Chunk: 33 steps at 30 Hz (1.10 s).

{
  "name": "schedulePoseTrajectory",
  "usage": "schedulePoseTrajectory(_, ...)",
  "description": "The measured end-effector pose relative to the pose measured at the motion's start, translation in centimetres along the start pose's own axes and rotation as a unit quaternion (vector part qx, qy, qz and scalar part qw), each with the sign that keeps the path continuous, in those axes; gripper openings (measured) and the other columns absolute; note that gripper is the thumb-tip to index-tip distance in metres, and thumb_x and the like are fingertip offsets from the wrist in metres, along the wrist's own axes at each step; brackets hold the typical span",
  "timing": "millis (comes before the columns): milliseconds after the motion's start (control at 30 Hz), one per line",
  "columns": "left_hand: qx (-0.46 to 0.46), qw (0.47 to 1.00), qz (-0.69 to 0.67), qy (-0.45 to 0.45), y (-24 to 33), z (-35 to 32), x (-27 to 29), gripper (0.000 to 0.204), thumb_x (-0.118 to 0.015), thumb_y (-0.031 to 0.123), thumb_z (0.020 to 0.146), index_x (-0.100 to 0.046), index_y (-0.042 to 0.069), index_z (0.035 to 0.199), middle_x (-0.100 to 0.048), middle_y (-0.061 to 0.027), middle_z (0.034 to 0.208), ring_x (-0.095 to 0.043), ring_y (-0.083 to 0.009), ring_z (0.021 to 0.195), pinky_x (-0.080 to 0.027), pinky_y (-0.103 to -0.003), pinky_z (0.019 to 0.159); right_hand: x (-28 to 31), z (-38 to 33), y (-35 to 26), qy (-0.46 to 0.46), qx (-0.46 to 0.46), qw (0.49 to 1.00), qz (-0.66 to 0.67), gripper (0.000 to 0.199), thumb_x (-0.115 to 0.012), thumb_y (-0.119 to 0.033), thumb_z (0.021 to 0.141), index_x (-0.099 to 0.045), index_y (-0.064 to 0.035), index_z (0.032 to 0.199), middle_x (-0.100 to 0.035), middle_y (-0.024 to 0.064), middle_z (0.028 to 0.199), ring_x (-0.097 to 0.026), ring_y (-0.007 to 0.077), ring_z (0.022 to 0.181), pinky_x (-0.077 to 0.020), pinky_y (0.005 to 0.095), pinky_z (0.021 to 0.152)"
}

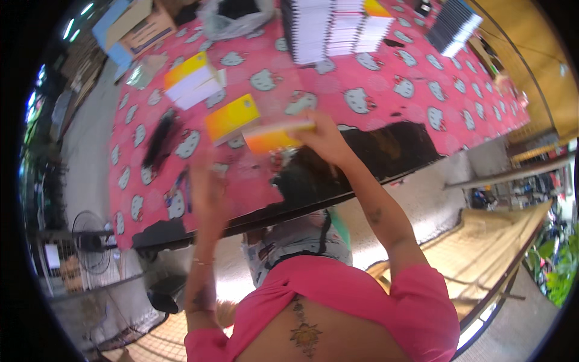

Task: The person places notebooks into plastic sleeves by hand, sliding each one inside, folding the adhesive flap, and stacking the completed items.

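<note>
My right hand (322, 137) is closed on the end of a thin yellow-and-orange booklet (268, 140), tilted above the table's near part. Blurred by motion, my left hand (206, 181) is over the pink cloth to the left of that booklet; its fingers cannot be made out. Just beyond the held booklet lies a small yellow-and-orange stack (232, 117), probably similar booklets. A taller white-sided stack with a yellow-and-orange top (193, 83) stands farther back on the left. Left of my left hand is a long dark object (160, 140), too smeared to name.
A pink patterned cloth (338, 84), torn at the near edge, covers the table. Tall piles of spiral-bound notebooks (332, 30) stand at the back, with another dark-covered notebook pile (452, 27) at right. A cardboard box (145, 30) and a plastic bag (232, 21) are back left.
</note>
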<state>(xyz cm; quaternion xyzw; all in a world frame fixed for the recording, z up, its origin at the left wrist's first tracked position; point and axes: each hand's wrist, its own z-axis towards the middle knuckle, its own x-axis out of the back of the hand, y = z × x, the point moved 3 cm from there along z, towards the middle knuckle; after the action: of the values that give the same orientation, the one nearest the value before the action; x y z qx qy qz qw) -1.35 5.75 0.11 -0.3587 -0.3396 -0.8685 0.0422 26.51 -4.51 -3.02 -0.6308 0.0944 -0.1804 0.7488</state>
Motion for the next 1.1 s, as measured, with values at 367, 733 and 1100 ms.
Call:
schedulePoseTrajectory(367,-0.037,0.999,-0.008,0.016,3.2,2.0,-6.1,0.054,-0.049,-0.007,0.093,-0.051,0.012,0.144,-0.058,-0.0227,0.126,-0.055,-0.0403,0.115,-0.046,-0.046,0.096,-2.4,2.1,0.3,-0.024,0.037,0.995,0.095,0.028,-0.079,-0.015,0.082,-0.068,-0.0015,0.104,-0.066,0.005,0.103,-0.063,0.0129,0.094,-0.051,0.0271,0.08)
schedulePoseTrajectory(733,0.014,1.0,-0.008,0.011,3.5,2.4,-6.9,0.041,-0.048,-0.001,0.098,-0.056,0.011,0.137,-0.058,-0.0197,0.119,-0.061,-0.0361,0.106,-0.049,-0.041,0.09,-2.7,2.0,1.0,-0.007,-0.054,0.983,0.174,0.027,-0.077,-0.009,0.079,-0.069,-0.005,0.104,-0.068,0.0053,0.099,-0.065,0.0142,0.092,-0.0527,0.0264,0.077)
schedulePoseTrajectory(1100,-0.034,0.998,0.013,0.041,3.2,2.2,-7.2,0.041,-0.049,-0.002,0.097,-0.057,0.011,0.136,-0.058,-0.0197,0.116,-0.061,-0.0347,0.104,-0.049,-0.041,0.089,-1.8,1.5,0.8,-0.063,-0.085,0.985,0.139,0.029,-0.077,-0.011,0.078,-0.068,-0.0058,0.105,-0.068,0.0047,0.101,-0.066,0.0141,0.092,-0.0535,0.0259,0.073)
